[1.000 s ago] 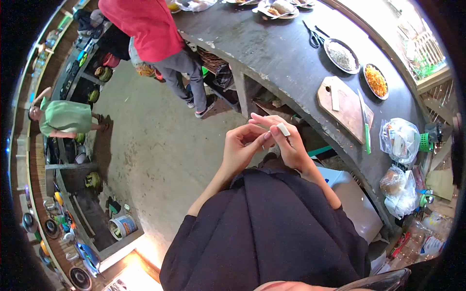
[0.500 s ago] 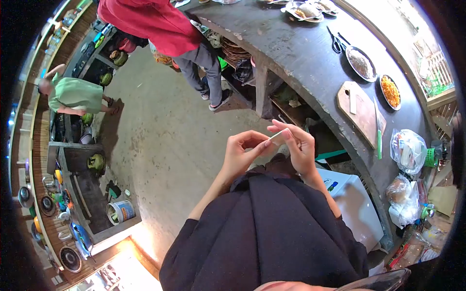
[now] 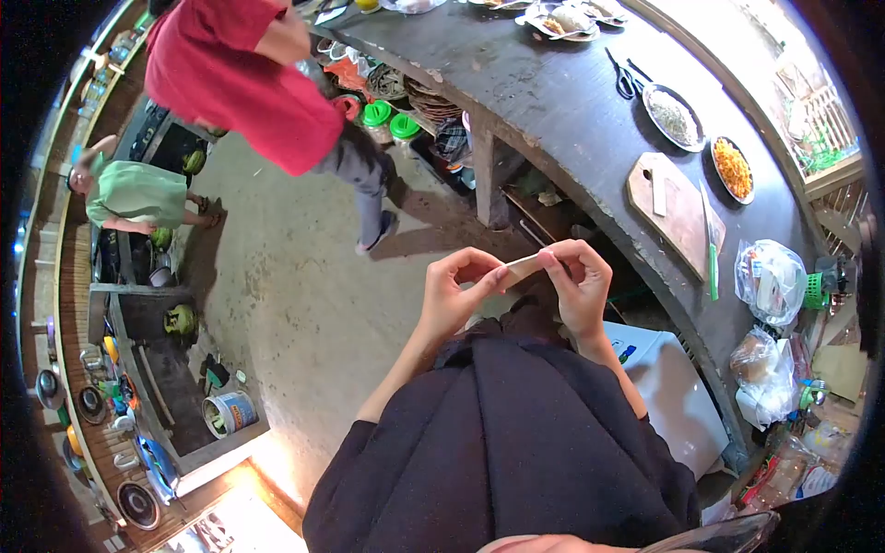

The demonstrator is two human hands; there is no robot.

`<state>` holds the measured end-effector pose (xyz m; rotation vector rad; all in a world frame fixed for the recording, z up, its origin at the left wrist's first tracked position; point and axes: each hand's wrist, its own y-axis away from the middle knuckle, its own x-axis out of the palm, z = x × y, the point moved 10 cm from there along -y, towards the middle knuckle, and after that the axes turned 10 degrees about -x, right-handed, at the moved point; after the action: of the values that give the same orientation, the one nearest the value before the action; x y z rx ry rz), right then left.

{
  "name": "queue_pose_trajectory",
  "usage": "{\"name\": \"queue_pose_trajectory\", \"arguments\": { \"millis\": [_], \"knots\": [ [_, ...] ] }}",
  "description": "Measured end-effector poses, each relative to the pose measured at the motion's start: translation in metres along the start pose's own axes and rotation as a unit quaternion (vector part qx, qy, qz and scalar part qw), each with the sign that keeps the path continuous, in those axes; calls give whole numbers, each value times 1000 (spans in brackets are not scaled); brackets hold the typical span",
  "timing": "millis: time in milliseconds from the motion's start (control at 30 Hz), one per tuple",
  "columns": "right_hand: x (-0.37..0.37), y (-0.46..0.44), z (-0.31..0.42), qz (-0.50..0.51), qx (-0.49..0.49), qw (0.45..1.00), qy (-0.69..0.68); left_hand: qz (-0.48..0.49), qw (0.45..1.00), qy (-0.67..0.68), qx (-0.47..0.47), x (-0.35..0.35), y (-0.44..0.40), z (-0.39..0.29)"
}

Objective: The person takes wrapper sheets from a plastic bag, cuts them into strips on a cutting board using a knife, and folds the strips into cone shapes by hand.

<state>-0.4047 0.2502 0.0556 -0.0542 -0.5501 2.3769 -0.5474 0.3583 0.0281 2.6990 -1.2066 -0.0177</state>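
Note:
Between my two hands, in front of my dark top, is a small thin pale strip [image 3: 523,268]; its exact kind is not clear. My left hand [image 3: 454,293] pinches one end between thumb and fingers. The other end is pinched by my right hand [image 3: 581,288], its thumb and forefinger pressed together. Both hands are in mid-air over the floor, off the counter's front edge. To their right, a wooden cutting board [image 3: 668,221] carries a flat whitish strip [image 3: 658,195] and a green-handled knife [image 3: 710,241].
On the dark counter [image 3: 572,111] are scissors [image 3: 623,81], a plate of shredded white food [image 3: 671,116], a plate of orange shreds [image 3: 732,170] and plastic bags [image 3: 771,282]. A person in red [image 3: 244,83] and another in green [image 3: 138,195] stand at left. A white bucket [image 3: 230,413] sits lower left.
My hands have tilted the strip, and my right-hand fingers have curled in closer around it. The person in red has moved left and bends more. My view has shifted slightly.

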Motion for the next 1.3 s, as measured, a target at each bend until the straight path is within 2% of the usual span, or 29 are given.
{"name": "queue_pose_trajectory", "arguments": {
  "millis": [233,367,433,600,767,900,1000,1167,1200,1233,1267,1300],
  "knots": [
    [-47,-25,3,-26,-20,999,21,42,998,52,-21,40,-37,-10],
    [-78,-37,10,-66,-26,997,17,34,999,9,-12,54,-63,-22],
    [-96,-45,16,-70,-50,995,51,46,998,19,24,65,-79,-31],
    [-150,-55,19,-96,-71,989,91,129,991,-17,13,110,-116,-36],
    [-201,-60,7,-109,-22,986,121,128,990,-46,22,151,-157,-26],
    [-235,-55,1,-116,-11,986,118,143,990,-13,13,185,-176,-19],
    [-257,-46,-5,-153,5,983,103,206,978,-13,-19,211,-186,-10],
    [-297,-49,-22,-231,22,970,78,213,977,-34,-7,230,-208,-7],
    [-300,-58,-2,-213,-49,948,230,195,980,-32,5,230,-211,-10],
    [-295,-67,18,-188,-118,899,377,179,983,-30,18,231,-216,-13],
    [-294,-74,26,-194,-129,873,429,189,982,-23,23,235,-220,-12],
    [-298,-81,26,-199,-127,870,433,196,980,-23,22,240,-223,-10]
  ]
}}
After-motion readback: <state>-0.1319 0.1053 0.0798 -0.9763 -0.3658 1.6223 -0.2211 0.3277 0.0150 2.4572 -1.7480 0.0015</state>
